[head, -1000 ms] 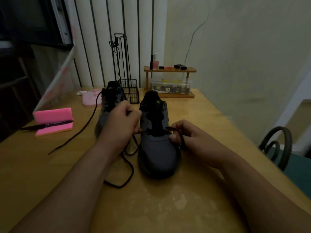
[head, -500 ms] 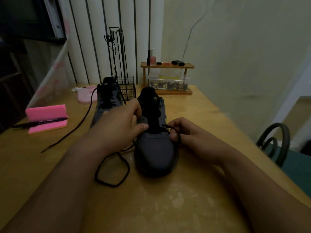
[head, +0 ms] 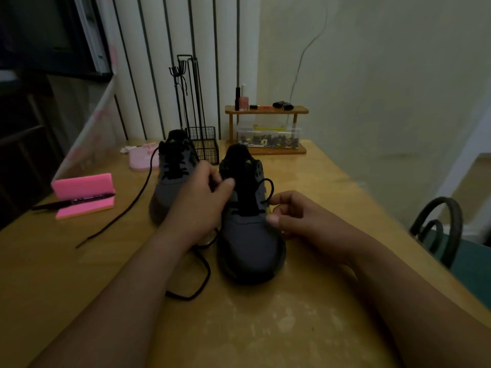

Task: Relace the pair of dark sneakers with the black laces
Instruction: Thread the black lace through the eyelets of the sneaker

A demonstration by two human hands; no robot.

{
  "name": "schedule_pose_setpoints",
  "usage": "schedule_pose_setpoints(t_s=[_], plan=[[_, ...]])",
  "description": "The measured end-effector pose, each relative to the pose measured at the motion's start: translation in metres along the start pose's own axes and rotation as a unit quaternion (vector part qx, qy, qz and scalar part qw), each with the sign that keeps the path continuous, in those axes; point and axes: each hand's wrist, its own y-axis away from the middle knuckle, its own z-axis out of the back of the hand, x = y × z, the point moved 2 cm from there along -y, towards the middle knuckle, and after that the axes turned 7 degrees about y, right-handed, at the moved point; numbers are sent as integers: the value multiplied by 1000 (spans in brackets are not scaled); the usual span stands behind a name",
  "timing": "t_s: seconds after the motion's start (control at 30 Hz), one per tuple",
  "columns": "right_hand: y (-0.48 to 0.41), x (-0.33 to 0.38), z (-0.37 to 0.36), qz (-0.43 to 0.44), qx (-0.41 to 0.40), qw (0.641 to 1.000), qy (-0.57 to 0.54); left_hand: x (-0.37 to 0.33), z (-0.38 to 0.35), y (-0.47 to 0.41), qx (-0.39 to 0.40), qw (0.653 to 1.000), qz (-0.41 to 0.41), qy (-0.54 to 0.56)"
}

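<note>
Two dark sneakers on a wooden table [head: 265, 328], toes toward the near edge.

- Near sneaker [head: 249, 240]: middle of the table, upright. Its black lace [head: 271, 188] crosses the lowest eyelets, rises in a small loop on the right side and ends at the right forefinger tip. The other length curls on the table under the left forearm.
- Far sneaker [head: 172, 181]: just behind and left of the first, partly hidden by the left hand, laced through several rows. Its loose lace end [head: 127, 208] trails toward the left edge.
- Left hand [head: 202, 205]: fingers curled against the left side of the near sneaker, thumb laid on the tongue. Whether it pinches lace cannot be told.
- Right hand [head: 297, 216]: fingers curled beside the sneaker's right side, thumb apart from the forefinger. Whether it grasps the lace cannot be told.
- Pink block [head: 82, 184] with a black marker [head: 71, 201] across it: left edge.
- Wire basket [head: 204, 142], pink dish [head: 142, 159], wooden shelf [head: 265, 110] over a clear box [head: 268, 138] of small items: far edge.
- Chair [head: 438, 227]: beyond the right edge.
</note>
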Motion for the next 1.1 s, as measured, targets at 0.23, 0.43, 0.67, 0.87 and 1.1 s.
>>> schedule_pose_setpoints(t_s=[0.23,0.43,0.67,0.87,1.1], plan=[[-1,1,-6,20,-12,999,21,-4,28,-7,139,979,-51,-140],[-3,0,-4,22,-9,999,40,6,39,-5,135,981,-37,-137],[-3,1,-4,16,-6,999,34,15,39,-16,-164,953,-190,-167],[-1,2,-5,16,-8,999,37,14,38,-10,-187,951,-210,-130],[4,7,-7,0,-2,999,45,10,39,5,-197,960,-173,-93]])
